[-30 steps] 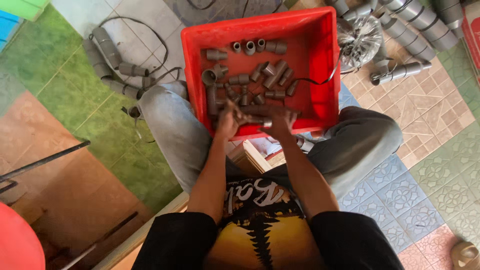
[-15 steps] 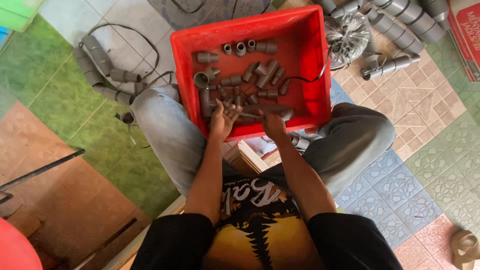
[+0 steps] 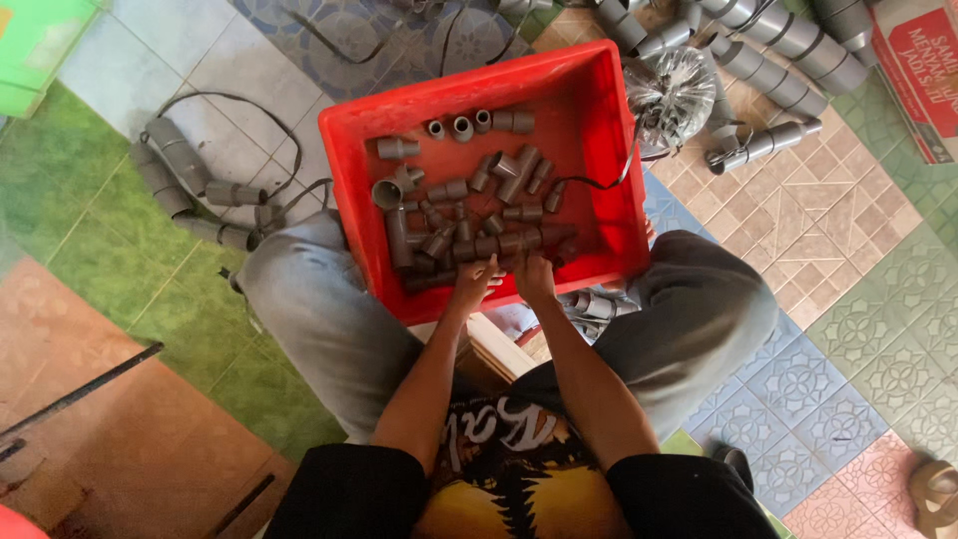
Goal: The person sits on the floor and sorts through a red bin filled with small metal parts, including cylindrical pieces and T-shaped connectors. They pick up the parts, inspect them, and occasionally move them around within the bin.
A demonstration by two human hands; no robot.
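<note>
A red plastic crate (image 3: 589, 95) rests on my knees, holding several grey pipe fittings (image 3: 499, 180). My left hand (image 3: 471, 282) and my right hand (image 3: 534, 274) meet at the crate's near edge, fingers curled around a grey fitting (image 3: 504, 262) held between them. Both forearms reach forward from my lap. The fingers hide the fitting's exact shape.
Joined grey pipe pieces with a black cable (image 3: 195, 190) lie on the tiled floor at left. More grey pipes (image 3: 788, 50) and a clear bag of parts (image 3: 674, 90) sit at upper right. A cardboard box (image 3: 923, 70) is far right. A few fittings (image 3: 599, 304) lie under the crate.
The view has shifted, so the crate sits lower and more central. My hands stay together at the crate's near edge, working the fitting.
</note>
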